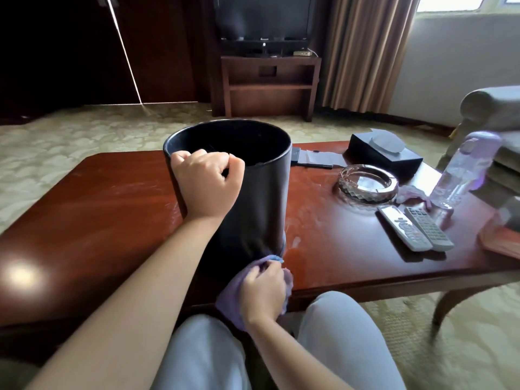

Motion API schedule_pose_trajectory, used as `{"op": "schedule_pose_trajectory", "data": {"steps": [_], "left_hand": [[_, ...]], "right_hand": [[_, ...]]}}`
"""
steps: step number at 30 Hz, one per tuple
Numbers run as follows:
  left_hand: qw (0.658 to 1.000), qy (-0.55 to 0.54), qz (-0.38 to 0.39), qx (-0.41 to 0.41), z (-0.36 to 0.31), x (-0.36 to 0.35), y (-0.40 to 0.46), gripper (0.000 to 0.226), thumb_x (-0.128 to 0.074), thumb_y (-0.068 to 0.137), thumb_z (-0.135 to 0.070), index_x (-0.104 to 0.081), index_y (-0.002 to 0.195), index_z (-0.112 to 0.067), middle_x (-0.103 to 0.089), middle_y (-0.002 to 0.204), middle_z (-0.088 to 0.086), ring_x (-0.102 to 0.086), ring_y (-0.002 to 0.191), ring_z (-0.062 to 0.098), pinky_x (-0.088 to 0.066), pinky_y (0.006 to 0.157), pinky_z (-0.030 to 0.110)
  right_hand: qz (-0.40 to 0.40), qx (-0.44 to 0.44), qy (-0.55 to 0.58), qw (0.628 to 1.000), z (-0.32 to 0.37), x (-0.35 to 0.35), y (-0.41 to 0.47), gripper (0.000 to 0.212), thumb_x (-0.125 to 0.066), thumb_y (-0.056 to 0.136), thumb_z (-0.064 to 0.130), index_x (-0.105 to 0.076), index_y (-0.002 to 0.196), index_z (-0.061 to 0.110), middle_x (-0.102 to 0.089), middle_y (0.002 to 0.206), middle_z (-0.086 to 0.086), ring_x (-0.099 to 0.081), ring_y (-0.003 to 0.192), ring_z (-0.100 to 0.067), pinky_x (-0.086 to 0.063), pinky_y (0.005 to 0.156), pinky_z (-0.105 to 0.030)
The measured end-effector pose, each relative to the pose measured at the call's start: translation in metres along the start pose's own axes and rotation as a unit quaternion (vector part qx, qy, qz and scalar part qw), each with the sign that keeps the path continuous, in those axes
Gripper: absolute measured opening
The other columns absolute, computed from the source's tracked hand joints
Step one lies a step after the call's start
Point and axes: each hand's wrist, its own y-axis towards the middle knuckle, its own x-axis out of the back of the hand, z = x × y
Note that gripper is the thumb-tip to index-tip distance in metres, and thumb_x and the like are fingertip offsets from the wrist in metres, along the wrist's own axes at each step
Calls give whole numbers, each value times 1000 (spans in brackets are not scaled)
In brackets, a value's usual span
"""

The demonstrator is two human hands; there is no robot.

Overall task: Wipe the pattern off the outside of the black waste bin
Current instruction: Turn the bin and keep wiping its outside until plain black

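Bin (261, 198) at table's (84, 220) near edge; my left hand (206, 182) clenched its rim, right hand (263, 291) gripped cloth (233, 294) at base; firm overlapping strokes advisable.

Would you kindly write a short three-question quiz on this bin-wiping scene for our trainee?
1. True or false: the left hand grips the rim of the bin.
2. Which hand holds the purple cloth? A) left B) right C) neither
3. Fill in: the cloth meets the bin near its ____, at the table's near edge.

Key: 1 true; 2 B; 3 bottom.
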Motion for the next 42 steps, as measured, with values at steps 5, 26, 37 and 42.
{"op": "schedule_pose_trajectory", "data": {"steps": [5,26,37,42], "left_hand": [[1000,-5,5,-7,2,1,0,41,-45,80,-18,-22,47,-21,-17,45,-10,-27,45,15,-19,63,31],[1000,-10,6,8,0,1,0,42,-47,78,-18,-20,46,-22,-10,44,-12,-25,44,15,-17,64,29],[1000,-22,-4,-1,0,-1,0,43,-48,77,-17,-18,47,-23,-11,44,-12,-23,44,14,-20,64,30],[1000,-16,-1,4,0,0,0,42,-48,77,-16,-20,46,-22,-14,44,-11,-23,45,14,-18,64,30]], "right_hand": [[51,-40,-6,998,3,-3,-2,18,-37,93,20,-46,106,12,-56,114,-7,-52,111,-28,-43,86,-36],[40,47,-88,994,-16,5,18,18,-45,91,29,-57,102,23,-59,110,1,-53,108,-21,-39,84,-30],[43,44,-108,992,-10,17,87,25,-37,92,21,-59,104,19,-63,110,-7,-56,103,-31,-42,80,-35],[-12,123,-183,975,-19,5,32,22,-46,87,18,-66,90,9,-64,89,-12,-60,86,-32,-48,72,-35]]}}
